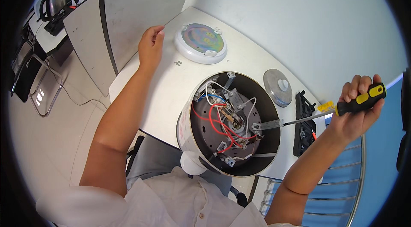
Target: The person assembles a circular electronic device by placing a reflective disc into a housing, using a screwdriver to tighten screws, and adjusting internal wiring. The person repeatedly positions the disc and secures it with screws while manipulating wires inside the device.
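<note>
Screwdriver (350,106) clasped in the right hand (354,123), arm stretched outward.

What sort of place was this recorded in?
Probably a workroom or office-like space: a grey partition beside a white table, an opened round appliance with exposed wires, and a screwdriver in the right hand.

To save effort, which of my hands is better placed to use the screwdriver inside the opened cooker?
Probably the right hand: it grips the black-and-yellow screwdriver, pointed toward the opened cooker. The left hand appears empty, nearer the round white cover.
</note>
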